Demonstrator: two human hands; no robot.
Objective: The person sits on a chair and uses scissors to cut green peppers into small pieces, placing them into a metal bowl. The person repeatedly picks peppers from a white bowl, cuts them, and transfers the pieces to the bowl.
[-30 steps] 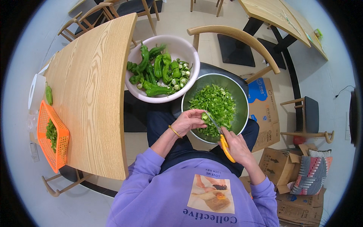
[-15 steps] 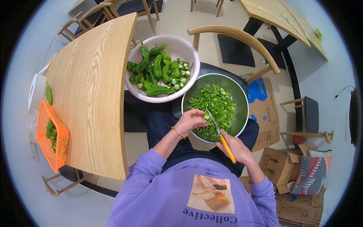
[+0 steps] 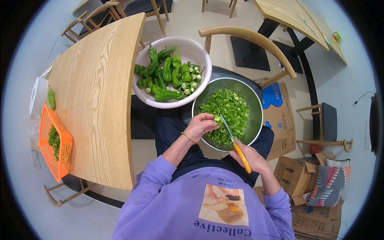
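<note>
My left hand (image 3: 203, 125) pinches a short green pepper piece (image 3: 217, 119) over a metal bowl (image 3: 255, 102) heaped with chopped green pepper. My right hand (image 3: 249, 157) grips yellow-handled scissors (image 3: 236, 145), whose blades reach up to the pepper piece. A white bowl (image 3: 197, 51) of whole green peppers and cut stems stands just beyond the metal bowl, to its left. Both bowls rest on a dark chair seat in front of my lap.
A long wooden table (image 3: 94, 96) runs along my left, with an orange basket (image 3: 59, 145) of greens at its edge. A wooden chair back (image 3: 256, 40) curves behind the bowls. Cardboard boxes (image 3: 298, 180) and a striped bag (image 3: 328, 185) lie at my right.
My left hand shifted slightly left and nearer along the bowl's rim with the pepper piece. The scissors stayed at the piece, blades working on it.
</note>
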